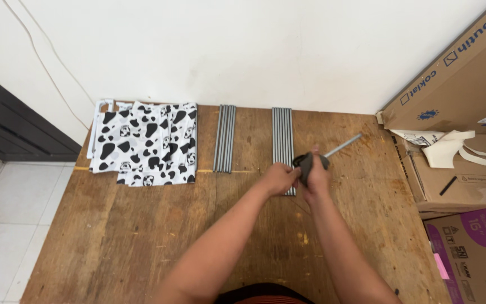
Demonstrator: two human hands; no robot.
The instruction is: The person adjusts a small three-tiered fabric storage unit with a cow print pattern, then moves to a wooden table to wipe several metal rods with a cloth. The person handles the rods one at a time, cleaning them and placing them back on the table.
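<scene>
My right hand (317, 175) grips a dark grey plastic connector (306, 163) fitted on the end of a grey metal rod (343, 145) that points up and to the right. My left hand (279, 178) pinches the same connector from the left side. Both hands hover over the near end of a row of several grey rods (282, 135) lying side by side on the wooden board (142, 236). A second row of grey rods (224, 138) lies to the left of them.
A folded black-and-white cow-print fabric (150, 143) lies at the board's far left, over a white plastic frame (98, 121). Cardboard boxes (457, 84) stand along the right edge, with a white cloth bag (448, 147) on one. White wall behind, tiled floor at left.
</scene>
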